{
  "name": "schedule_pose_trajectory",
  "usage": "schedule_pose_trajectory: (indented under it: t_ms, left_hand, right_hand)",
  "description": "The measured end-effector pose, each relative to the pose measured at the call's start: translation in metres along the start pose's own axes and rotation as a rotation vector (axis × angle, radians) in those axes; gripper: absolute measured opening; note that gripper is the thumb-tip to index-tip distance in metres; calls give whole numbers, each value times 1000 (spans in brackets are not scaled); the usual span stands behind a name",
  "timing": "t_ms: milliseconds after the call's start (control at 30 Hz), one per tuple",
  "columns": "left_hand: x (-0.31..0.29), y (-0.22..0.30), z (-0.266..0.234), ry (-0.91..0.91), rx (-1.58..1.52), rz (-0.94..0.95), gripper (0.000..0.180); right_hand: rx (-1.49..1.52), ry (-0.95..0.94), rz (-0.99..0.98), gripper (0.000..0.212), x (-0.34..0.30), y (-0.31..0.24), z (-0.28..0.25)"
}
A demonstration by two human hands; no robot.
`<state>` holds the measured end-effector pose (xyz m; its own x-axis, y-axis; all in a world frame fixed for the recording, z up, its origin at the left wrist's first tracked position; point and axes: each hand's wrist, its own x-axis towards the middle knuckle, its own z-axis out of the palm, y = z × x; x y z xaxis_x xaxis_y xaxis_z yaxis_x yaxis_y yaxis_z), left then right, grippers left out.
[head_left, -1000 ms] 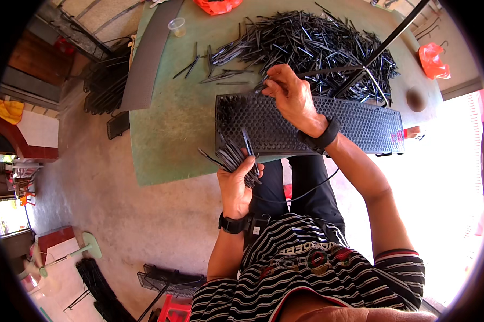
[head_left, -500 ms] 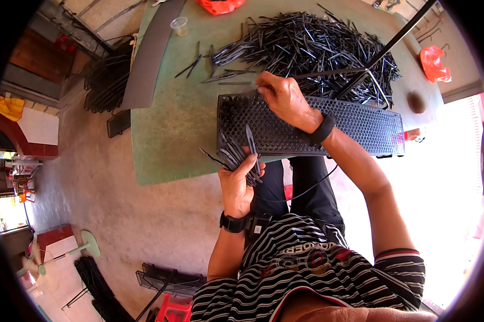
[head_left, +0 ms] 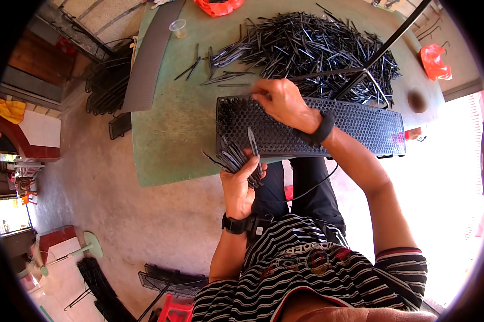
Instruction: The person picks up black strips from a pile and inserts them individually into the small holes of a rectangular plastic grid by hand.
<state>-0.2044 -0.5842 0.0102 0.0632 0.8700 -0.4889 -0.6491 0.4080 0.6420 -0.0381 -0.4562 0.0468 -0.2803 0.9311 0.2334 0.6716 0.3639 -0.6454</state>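
Across the matte green bench (head_left: 167, 139), the right hand (head_left: 285, 104) has shifted left along the black perforated rectangular panel's (head_left: 355, 126) far edge, curled, contents unclear; the left hand's fingers (head_left: 247, 167) grasp slender black strips (head_left: 232, 157).

Harsh daylight pours in from the right, bleaching the floor (head_left: 435, 198) there to featureless white. The tabletop (head_left: 169, 137) is moderately bright, and the far left sinks into dimness. Small highlights glint across the pile of black strips (head_left: 312, 51). The right hand (head_left: 287, 102) blurs at its fingertips. Fisheye distortion bows outer lines toward a black, vignetted rim.
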Motion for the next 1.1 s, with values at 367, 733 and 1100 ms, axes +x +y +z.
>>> schedule_pose_trajectory:
  t_ms: [367, 733, 1100]
  left_hand:
    - [0, -3, 14, 90, 57, 46, 19]
    - [-2, 4, 6, 28, 51, 5, 22]
    - [-2, 5, 4, 38, 30, 2, 22]
  right_hand:
    - [665, 87, 409, 17, -39, -29, -6]
    - [274, 347, 22, 17, -12, -5, 3]
    - [-141, 200, -91, 13, -8, -4, -1]
